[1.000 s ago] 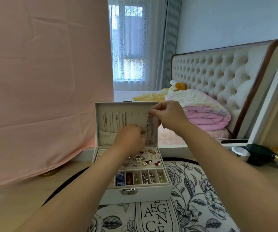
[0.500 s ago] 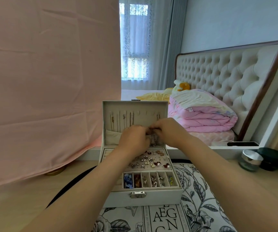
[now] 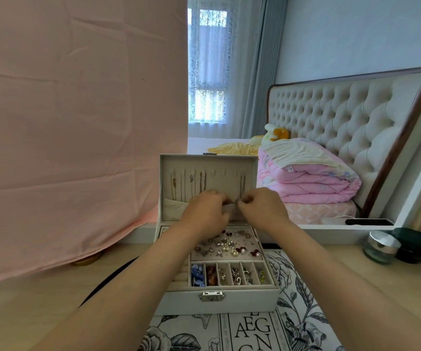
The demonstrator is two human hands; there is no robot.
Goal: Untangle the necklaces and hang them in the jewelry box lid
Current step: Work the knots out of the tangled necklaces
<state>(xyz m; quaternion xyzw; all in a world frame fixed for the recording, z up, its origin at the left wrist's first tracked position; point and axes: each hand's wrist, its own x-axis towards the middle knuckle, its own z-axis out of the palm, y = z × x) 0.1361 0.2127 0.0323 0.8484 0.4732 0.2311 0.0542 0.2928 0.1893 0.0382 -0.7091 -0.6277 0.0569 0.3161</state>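
1. A pink cloth (image 3: 77,122) hangs over the left side, and its hem hides most of a gold round thing (image 3: 86,260) on the worktop (image 3: 27,312).
2. The jewelry box (image 3: 217,301) stands open on a floral mat (image 3: 293,287), its lid (image 3: 229,162) upright at the back.
3. Hung necklaces (image 3: 191,183) dangle in a row across the lid's left half, above a fabric pocket (image 3: 172,211).
4. The left hand (image 3: 204,211) has its fingers curled, their tips pinching the lower end of a necklace (image 3: 242,188). The hand covers the middle of the pocket, and its forearm crosses the box's left tray.
5. That necklace hangs down the lid's right side to the point where both hands meet.
6. The right hand (image 3: 262,209), also curled, pinches the same chain from the right and hides the lid's lower right corner.
7. Below the hands lie an earring tray (image 3: 227,247) and a row of small filled compartments (image 3: 229,273).
8. Behind are a folded pink quilt (image 3: 305,183) and a tufted headboard (image 3: 343,117).
9. At far right a glass jar (image 3: 380,247) stands just beside a dark jar (image 3: 413,245).
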